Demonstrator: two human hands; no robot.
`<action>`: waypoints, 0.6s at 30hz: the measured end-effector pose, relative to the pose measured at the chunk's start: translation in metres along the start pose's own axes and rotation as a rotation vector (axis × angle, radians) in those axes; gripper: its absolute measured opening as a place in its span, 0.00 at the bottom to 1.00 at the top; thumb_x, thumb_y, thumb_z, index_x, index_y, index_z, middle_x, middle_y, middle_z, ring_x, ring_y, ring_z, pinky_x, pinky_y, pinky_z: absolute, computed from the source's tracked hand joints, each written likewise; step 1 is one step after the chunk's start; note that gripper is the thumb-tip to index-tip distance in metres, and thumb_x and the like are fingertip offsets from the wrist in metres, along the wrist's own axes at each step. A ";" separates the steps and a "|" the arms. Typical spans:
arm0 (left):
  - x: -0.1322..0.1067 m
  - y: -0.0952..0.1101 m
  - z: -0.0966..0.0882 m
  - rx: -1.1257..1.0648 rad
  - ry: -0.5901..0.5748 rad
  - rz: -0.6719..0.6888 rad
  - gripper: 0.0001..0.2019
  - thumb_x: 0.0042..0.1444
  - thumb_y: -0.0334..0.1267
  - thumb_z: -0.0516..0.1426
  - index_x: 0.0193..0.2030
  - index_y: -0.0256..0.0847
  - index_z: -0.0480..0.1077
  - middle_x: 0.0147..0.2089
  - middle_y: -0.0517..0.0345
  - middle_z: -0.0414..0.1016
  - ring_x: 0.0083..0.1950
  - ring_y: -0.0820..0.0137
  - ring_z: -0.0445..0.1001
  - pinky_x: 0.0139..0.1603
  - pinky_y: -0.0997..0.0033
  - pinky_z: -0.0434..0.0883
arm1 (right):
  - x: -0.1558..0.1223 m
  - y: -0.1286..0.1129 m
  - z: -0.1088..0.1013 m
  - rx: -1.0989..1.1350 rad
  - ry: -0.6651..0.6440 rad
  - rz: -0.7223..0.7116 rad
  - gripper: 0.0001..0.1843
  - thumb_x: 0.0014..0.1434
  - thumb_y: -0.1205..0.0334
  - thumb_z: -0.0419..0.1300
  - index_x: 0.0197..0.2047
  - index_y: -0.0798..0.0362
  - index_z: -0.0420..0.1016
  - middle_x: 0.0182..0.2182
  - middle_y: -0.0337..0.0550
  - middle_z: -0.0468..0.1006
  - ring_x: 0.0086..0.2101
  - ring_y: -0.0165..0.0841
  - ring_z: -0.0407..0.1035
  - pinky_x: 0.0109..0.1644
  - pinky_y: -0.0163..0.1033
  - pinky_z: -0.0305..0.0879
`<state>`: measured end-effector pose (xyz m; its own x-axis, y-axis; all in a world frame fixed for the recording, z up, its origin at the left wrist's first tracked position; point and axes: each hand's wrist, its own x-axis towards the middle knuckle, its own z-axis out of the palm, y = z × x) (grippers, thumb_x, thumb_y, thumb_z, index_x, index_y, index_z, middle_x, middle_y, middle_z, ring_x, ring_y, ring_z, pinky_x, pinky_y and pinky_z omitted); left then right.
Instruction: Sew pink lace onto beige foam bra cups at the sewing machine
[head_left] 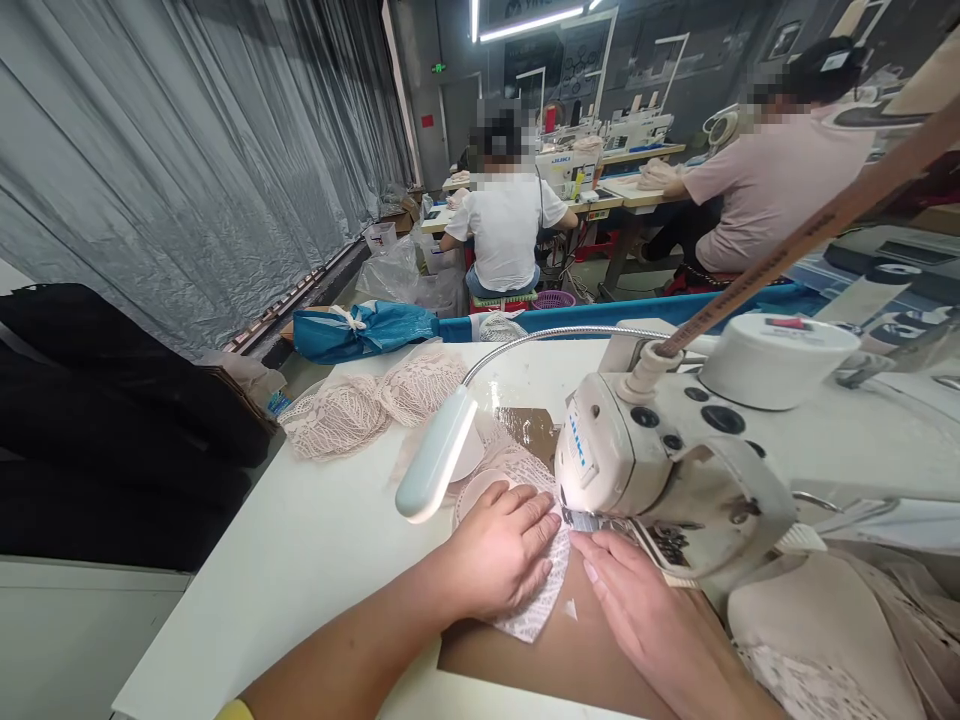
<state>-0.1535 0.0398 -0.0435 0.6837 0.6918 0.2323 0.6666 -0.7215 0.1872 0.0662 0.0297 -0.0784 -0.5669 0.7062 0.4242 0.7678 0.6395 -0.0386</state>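
My left hand [504,548] lies flat on a piece of pale lace fabric [536,612], fingers spread and pressing it to the table beside the sewing machine [611,450]. The lace runs up to the presser foot [581,520], and behind it sits a rounded bra cup [472,488], partly hidden by my hand. My right hand [645,610] rests palm down on the brown plate [517,655], its fingers stretched out with the tips close to the presser foot. Whether those tips touch the lace edge is hard to make out.
Lace bra cups [341,415] lie on the white table [300,560] at the left. A lamp [435,455] hangs over the work from a bendable neck. More beige pieces [825,625] are heaped at the right. Beyond, two people sit at other machines.
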 end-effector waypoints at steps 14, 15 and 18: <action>-0.004 -0.003 -0.007 -0.045 -0.034 0.181 0.17 0.65 0.37 0.47 0.58 0.34 0.65 0.59 0.48 0.70 0.59 0.61 0.65 0.57 0.58 0.60 | -0.005 -0.002 -0.002 0.147 -0.030 -0.065 0.24 0.60 0.74 0.44 0.53 0.51 0.73 0.38 0.46 0.77 0.38 0.35 0.70 0.37 0.37 0.64; -0.004 -0.003 -0.007 -0.044 -0.035 0.175 0.17 0.66 0.37 0.47 0.58 0.35 0.65 0.59 0.48 0.70 0.58 0.61 0.65 0.57 0.58 0.60 | -0.005 -0.003 -0.002 0.143 -0.014 -0.058 0.25 0.60 0.75 0.44 0.52 0.51 0.74 0.38 0.46 0.77 0.38 0.35 0.70 0.37 0.38 0.63; -0.003 -0.001 -0.007 -0.037 -0.039 0.136 0.18 0.65 0.37 0.47 0.58 0.35 0.64 0.59 0.47 0.70 0.57 0.60 0.65 0.56 0.58 0.61 | -0.002 -0.003 -0.004 0.088 0.014 -0.050 0.24 0.59 0.75 0.45 0.49 0.52 0.76 0.37 0.45 0.78 0.35 0.34 0.71 0.36 0.38 0.62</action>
<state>-0.1581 0.0385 -0.0376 0.7788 0.5872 0.2204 0.5558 -0.8090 0.1914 0.0662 0.0250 -0.0759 -0.5992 0.6686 0.4404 0.7091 0.6985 -0.0958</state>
